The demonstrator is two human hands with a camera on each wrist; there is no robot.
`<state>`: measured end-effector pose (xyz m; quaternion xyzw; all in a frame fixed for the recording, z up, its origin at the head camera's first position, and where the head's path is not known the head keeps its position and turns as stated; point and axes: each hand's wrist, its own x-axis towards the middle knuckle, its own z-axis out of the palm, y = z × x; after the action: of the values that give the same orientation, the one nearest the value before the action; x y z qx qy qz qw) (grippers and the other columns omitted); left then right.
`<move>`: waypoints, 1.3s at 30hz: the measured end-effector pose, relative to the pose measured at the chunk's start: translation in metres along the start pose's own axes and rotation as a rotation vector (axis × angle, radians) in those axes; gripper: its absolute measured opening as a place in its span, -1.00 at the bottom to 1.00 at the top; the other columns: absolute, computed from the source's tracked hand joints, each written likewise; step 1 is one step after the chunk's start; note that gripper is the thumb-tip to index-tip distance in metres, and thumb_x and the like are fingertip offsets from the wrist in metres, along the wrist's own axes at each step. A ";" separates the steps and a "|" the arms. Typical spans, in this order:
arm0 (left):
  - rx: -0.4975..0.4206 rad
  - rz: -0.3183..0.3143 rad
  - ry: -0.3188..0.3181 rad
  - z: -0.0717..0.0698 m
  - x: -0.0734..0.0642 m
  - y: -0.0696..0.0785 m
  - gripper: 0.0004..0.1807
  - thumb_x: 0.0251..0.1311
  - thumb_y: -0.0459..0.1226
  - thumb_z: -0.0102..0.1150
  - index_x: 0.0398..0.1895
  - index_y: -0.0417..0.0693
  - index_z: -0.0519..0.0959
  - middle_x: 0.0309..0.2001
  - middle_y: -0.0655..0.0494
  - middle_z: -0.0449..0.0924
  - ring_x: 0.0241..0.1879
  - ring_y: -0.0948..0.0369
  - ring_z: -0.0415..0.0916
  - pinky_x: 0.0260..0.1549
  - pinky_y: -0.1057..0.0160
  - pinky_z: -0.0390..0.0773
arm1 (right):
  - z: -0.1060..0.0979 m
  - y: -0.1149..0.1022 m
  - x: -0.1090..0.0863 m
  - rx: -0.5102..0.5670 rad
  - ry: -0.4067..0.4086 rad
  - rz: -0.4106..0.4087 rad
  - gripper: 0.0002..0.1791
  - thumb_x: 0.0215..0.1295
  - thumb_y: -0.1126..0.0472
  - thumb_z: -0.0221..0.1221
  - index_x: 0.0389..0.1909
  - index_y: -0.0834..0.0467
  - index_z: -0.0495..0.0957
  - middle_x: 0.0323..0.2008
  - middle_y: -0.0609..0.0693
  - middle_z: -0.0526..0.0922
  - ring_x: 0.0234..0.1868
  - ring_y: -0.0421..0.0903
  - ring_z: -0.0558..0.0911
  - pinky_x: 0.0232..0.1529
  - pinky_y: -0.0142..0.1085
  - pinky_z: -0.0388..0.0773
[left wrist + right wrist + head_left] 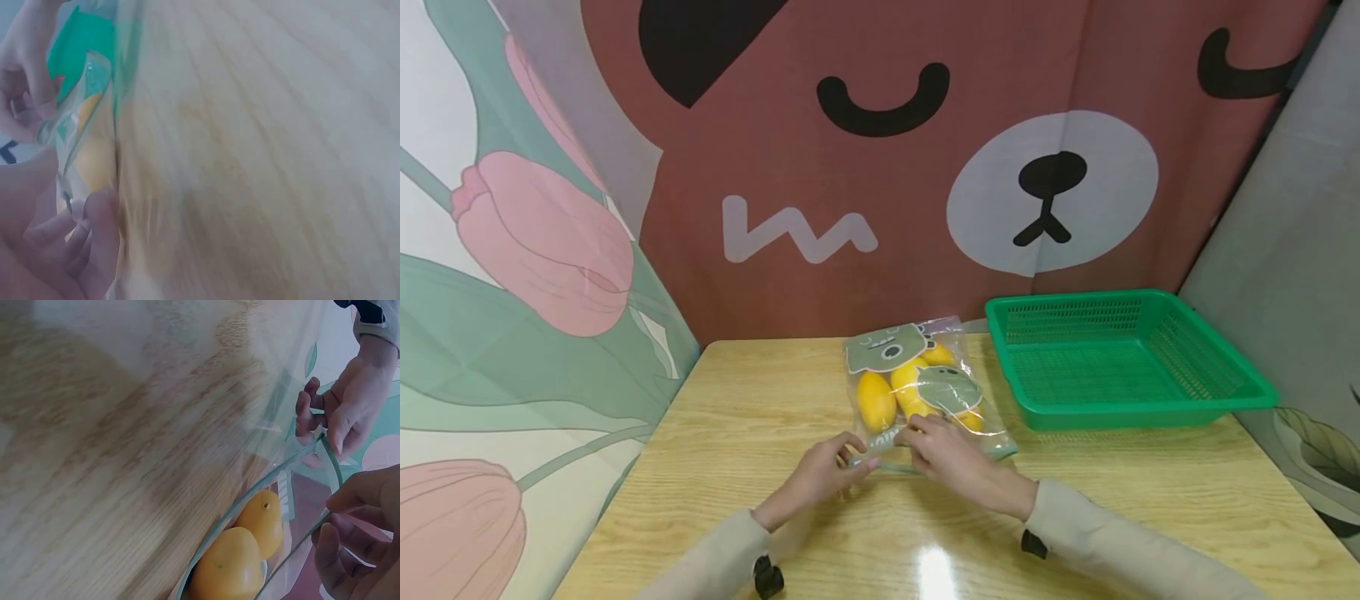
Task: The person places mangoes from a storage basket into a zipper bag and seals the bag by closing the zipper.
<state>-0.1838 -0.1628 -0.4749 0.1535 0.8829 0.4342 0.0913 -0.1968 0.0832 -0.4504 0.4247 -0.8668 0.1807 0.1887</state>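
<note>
A clear zip bag [886, 350] with green animal prints lies on the table, holding several yellow mangoes [876, 402]. Its mouth faces me and gapes apart between two green-edged lips, as the right wrist view shows, with two mangoes [228, 569] visible inside. My left hand [822, 472] pinches the left corner of the mouth between thumb and fingers. With thumb and fingertips, my right hand [958, 460] pinches one lip of the mouth, near that same corner. Part of the fruit is hidden behind the bag's prints and my right hand.
On the back right of the wooden table [760, 392] stands a green plastic basket [1026, 408] with perforated walls, close to the bag's right side. A curtain [895, 183] with a bear print hangs along the table's back edge. Printed cloth also hangs at both sides.
</note>
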 end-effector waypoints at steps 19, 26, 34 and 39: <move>-0.264 -0.091 -0.039 -0.010 -0.001 0.005 -0.76 0.38 -0.32 0.14 -0.03 -0.36 0.52 -0.40 -0.14 0.61 -0.55 0.20 0.53 -0.57 0.12 0.65 | 0.017 -0.016 0.004 -0.068 -0.001 -0.069 -0.87 0.17 0.09 0.38 -0.28 -0.01 0.70 -0.31 -0.15 0.59 -0.34 -0.21 0.53 -0.48 -0.52 0.44; -0.216 -0.055 -0.027 -0.009 -0.002 0.008 -0.79 0.39 -0.37 0.10 -0.04 -0.38 0.51 -0.42 -0.17 0.58 -0.57 0.16 0.51 -0.58 0.02 0.64 | 0.022 -0.019 0.004 -0.024 -0.052 -0.068 -0.89 0.18 0.15 0.36 -0.27 0.00 0.68 -0.27 -0.13 0.58 -0.27 -0.21 0.53 -0.39 -0.53 0.49; -0.168 -0.021 -0.049 -0.009 -0.002 0.005 -0.84 0.41 -0.33 0.09 -0.06 -0.24 0.54 -0.50 -0.05 0.54 -0.62 0.21 0.47 -0.62 0.19 0.61 | 0.024 -0.023 0.008 -0.002 -0.122 -0.073 -0.84 0.16 0.14 0.39 -0.24 0.01 0.69 -0.32 -0.14 0.57 -0.34 -0.21 0.54 -0.44 -0.50 0.49; -0.242 -0.063 -0.051 -0.010 0.000 0.007 -0.84 0.42 -0.33 0.08 -0.07 -0.26 0.52 -0.54 -0.06 0.51 -0.65 0.23 0.45 -0.63 0.17 0.61 | 0.027 -0.027 0.014 -0.027 -0.151 -0.095 -0.72 0.22 0.06 0.36 -0.07 0.04 0.68 -0.25 -0.11 0.60 -0.28 -0.19 0.60 -0.37 -0.44 0.57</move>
<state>-0.1854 -0.1660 -0.4638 0.1247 0.8260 0.5303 0.1450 -0.1872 0.0455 -0.4631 0.4751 -0.8598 0.1275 0.1369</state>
